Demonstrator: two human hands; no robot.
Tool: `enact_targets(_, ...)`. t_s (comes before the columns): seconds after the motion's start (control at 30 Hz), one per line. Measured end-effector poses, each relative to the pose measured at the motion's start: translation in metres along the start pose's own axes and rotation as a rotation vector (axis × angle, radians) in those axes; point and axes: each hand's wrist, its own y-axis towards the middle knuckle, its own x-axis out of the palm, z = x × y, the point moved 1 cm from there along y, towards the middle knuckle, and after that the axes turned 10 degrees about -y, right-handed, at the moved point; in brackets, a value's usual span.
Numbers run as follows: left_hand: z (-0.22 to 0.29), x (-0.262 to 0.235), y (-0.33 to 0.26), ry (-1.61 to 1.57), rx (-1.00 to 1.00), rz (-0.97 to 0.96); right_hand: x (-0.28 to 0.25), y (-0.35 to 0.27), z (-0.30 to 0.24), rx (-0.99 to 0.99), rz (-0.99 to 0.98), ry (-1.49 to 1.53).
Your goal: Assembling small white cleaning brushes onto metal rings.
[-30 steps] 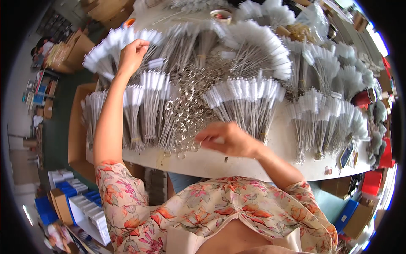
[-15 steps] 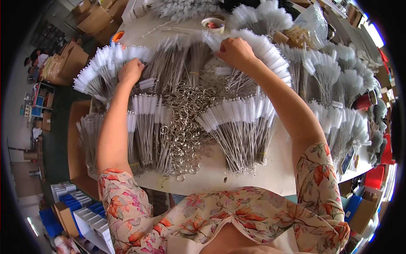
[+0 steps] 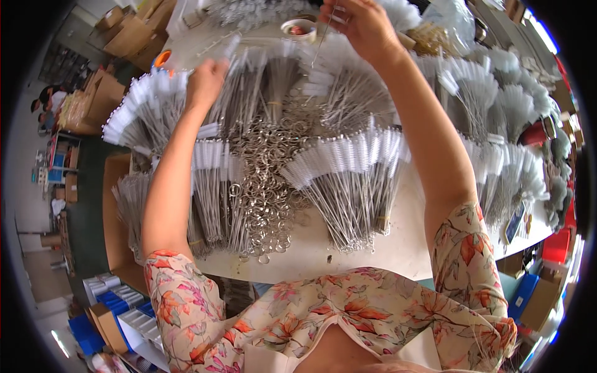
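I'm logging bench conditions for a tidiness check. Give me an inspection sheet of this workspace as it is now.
Surface: white table, mostly covered, bare near the front edge.
Job's things: fanned bundles of thin wire brushes with white bristle tips; one thin wire brush pinched in the right hand.
Clutter: pile of metal key rings mid-table; small round tub at the far edge.
Grips: left hand resting on a brush bundle; right hand raised, closed on the wire brush.
Cables: nothing seen.
Surroundings: cardboard boxes at the far left; blue and white cartons on the floor.
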Motion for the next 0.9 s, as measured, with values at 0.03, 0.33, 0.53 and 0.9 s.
enact_targets(0.03,0.007,0.013,-0.001,0.068,-0.047,-0.303,-0.016,0.003,-0.013,-0.056,-0.058,-0.064)
enact_targets(0.33,-0.013,0.022,-0.018,-0.274,-0.476,-0.529,-0.196,-0.036,-0.057,-0.253,0.098,-1.603)
enact_targets(0.53,0.025,-0.015,-0.023,-0.424,0.02,0.136,-0.202,-0.032,-0.015,-0.02,0.109,-1.767)
enact_targets(0.9,0.11,-0.073,-0.194,-0.918,-0.126,0.016,-0.204,-0.028,-0.011,0.261,0.144,-1.798)
